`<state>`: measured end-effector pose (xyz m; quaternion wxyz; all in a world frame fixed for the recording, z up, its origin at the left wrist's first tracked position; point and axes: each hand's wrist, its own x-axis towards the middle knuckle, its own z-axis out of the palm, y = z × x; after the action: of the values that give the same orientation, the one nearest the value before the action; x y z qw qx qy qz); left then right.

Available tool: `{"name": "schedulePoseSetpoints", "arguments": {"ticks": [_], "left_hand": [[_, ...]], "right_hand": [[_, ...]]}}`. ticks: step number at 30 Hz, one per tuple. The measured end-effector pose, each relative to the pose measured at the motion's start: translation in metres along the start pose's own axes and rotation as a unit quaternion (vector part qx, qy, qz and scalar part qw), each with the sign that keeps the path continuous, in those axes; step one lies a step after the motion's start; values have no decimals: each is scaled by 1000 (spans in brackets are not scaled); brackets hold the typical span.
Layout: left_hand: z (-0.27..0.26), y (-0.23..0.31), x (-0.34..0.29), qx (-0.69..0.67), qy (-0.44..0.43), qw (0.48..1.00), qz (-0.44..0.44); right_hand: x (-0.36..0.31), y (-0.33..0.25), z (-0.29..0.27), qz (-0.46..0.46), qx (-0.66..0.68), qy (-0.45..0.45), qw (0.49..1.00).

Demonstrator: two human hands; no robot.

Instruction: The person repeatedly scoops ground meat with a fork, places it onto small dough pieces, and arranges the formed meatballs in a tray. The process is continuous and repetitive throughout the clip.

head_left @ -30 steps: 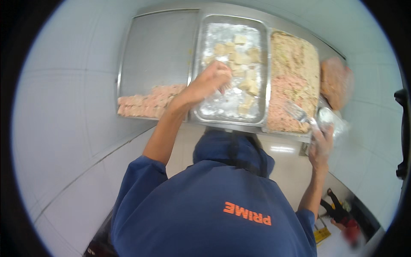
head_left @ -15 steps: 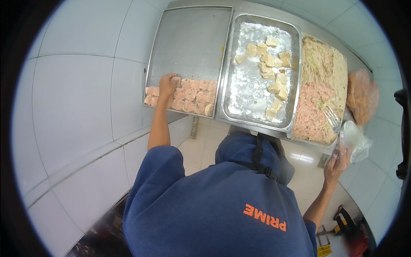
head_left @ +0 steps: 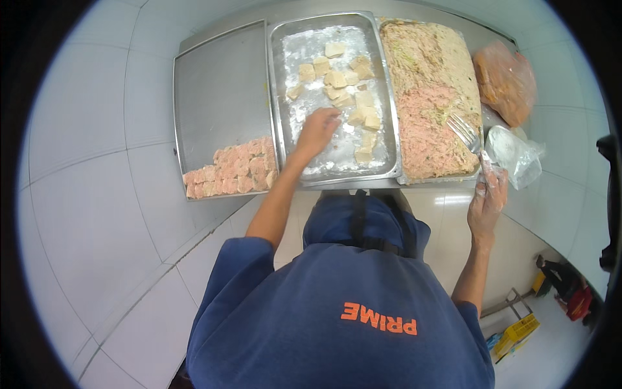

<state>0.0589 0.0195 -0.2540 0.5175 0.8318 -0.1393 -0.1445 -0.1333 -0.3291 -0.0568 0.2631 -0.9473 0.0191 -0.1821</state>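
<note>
1. Left hand (head_left: 319,131), fingers curled narrow, over the white-dusted rectangular steel tray (head_left: 350,177), beside pale-yellow square pieces (head_left: 335,79) lying in it; any hold can't be told.
2. Right hand (head_left: 487,200) at the silvery metal fork (head_left: 468,137), grip unclear.
3. A light pinch should keep pieces whole.

The shallow grey rectangular tray (head_left: 223,91) looks dull metal; the deeper silver rectangular tray (head_left: 350,177) is shinier metal, dusted with matt white powder (head_left: 295,53). The pale yellow blocks (head_left: 335,79) look matt, the pink-and-beige minced mass (head_left: 427,97) rough. The silver pronged tool (head_left: 462,131) is glossy metal, the clear bag (head_left: 528,162) wrinkled plastic, the navy shirt (head_left: 337,279) matt cloth.
</note>
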Motion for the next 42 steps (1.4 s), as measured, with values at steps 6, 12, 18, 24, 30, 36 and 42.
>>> {"name": "schedulePoseSetpoints", "arguments": {"ticks": [6, 12, 18, 24, 30, 36, 42], "left_hand": [[61, -4, 41, 122, -15, 988, -89], [55, 4, 46, 112, -76, 985, -105], [58, 10, 34, 123, -52, 988, -74], [42, 3, -12, 255, -16, 967, 18], [46, -2, -20, 166, 21, 985, -34], [42, 7, -20, 201, -45, 978, -16], [0, 21, -2, -423, -95, 861, -266]], "right_hand": [[-16, 19, -17, 51, -19, 24, 998], [-29, 33, -19, 88, -23, 57, 994], [-29, 42, -10, 67, -14, 61, 996], [-37, 46, -19, 170, -3, 51, 984], [-34, 52, -9, 91, -38, 77, 992], [-31, 49, -8, 112, -14, 49, 992], [-25, 43, -8, 130, -19, 59, 990]]}}
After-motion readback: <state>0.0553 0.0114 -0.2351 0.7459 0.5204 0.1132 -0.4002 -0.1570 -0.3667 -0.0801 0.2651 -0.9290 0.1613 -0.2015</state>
